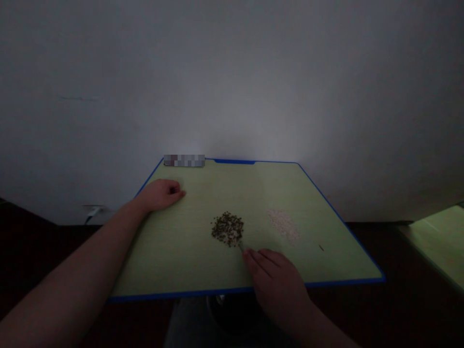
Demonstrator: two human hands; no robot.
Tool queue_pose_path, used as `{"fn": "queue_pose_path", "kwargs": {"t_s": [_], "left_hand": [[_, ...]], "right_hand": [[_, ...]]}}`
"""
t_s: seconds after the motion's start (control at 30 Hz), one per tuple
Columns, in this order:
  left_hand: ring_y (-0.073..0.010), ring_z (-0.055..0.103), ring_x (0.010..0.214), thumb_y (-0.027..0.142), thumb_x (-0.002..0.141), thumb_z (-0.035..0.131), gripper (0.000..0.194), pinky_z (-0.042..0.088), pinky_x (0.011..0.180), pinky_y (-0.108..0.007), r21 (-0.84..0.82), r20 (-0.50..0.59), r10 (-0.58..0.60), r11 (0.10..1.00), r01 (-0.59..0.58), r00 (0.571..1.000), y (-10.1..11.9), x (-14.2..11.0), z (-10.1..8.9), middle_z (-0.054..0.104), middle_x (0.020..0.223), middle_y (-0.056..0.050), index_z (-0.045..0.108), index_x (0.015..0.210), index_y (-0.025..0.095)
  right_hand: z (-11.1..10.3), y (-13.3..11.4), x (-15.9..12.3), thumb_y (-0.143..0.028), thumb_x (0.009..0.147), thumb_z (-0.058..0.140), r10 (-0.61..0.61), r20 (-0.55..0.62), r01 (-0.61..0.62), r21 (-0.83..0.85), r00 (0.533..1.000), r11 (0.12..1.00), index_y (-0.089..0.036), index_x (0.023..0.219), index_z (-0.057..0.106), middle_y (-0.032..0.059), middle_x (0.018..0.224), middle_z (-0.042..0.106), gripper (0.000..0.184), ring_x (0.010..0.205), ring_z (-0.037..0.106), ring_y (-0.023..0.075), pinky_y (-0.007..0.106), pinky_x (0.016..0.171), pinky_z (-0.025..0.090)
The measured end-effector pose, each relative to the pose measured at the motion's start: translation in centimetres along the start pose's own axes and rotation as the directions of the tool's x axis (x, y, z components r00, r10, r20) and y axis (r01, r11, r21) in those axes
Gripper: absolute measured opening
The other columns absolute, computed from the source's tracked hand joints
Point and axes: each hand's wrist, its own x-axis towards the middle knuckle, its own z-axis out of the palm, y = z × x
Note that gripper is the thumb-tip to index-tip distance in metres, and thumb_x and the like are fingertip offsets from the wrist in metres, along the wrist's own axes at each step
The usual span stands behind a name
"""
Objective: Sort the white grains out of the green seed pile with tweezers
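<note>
dim grey wall [232, 87] above dark floor [31, 251]

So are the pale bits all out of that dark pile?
Not all out: pale bits show in the dark pile. A separate pale patch lies to its right.

The right hand [277, 280] pinches a thin tool [241, 246] at the near edge of a dark pile [227, 229] flecked with pale bits. The left hand [161, 195] rests, loosely curled, on the desk [217, 188]. Rightward lie a pale pile [284, 226] and a stick [321, 248].
</note>
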Motion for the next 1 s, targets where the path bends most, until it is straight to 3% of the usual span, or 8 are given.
{"fn": "queue_pose_path", "kwargs": {"t_s": [0.2,0.53,0.8,1.0], "left_hand": [[-0.0138,0.047,0.058,0.052,0.081,0.045,0.037,0.031,0.058,-0.029,-0.011,-0.009,0.01,1.0,-0.01,1.0,-0.1,0.0,0.1,0.055,0.061,-0.001,0.052,0.065,0.02],[-0.0151,0.049,0.059,0.053,0.08,0.044,0.037,0.032,0.059,-0.029,0.0,-0.006,0.001,1.0,-0.001,1.0,0.1,-0.2,-0.1,0.056,0.062,-0.002,0.053,0.065,0.02],[-0.0145,0.048,0.059,0.052,0.081,0.044,0.036,0.032,0.059,-0.029,0.007,-0.001,0.016,1.0,-0.016,1.0,0.1,0.0,-0.1,0.056,0.061,-0.002,0.051,0.064,0.02],[-0.0138,0.047,0.059,0.053,0.081,0.044,0.038,0.032,0.059,-0.028,0.013,0.001,0.008,1.0,-0.008,1.0,0.2,-0.2,-0.2,0.056,0.062,-0.002,0.051,0.065,0.02]], "right_hand": [[0.1,0.0,0.4,0.002,0.069,0.047,0.017,-0.001,-0.017,-0.039,1.0,0.999,-0.01,0.108,0.069,0.0093,0.097,0.076,0.046,0.084,0.067,0.0217,0.034,0.076,0.054],[0.0,2.2,-0.2,0.002,0.072,0.049,0.093,0.059,-0.082,-0.167,0.994,0.983,-0.01,0.107,0.07,0.0098,0.099,0.076,0.043,0.084,0.069,0.0234,0.036,0.075,0.057],[0.3,1.0,0.3,0.003,0.071,0.049,0.03,0.045,-0.028,-0.063,0.999,0.998,-0.008,0.11,0.068,0.0105,0.101,0.076,0.045,0.086,0.068,0.0225,0.035,0.075,0.056],[1.3,1.4,1.2,0.003,0.073,0.054,0.079,0.107,-0.065,-0.134,0.991,0.989,-0.009,0.113,0.067,0.0126,0.102,0.075,0.043,0.087,0.068,0.0233,0.035,0.076,0.055]]}}
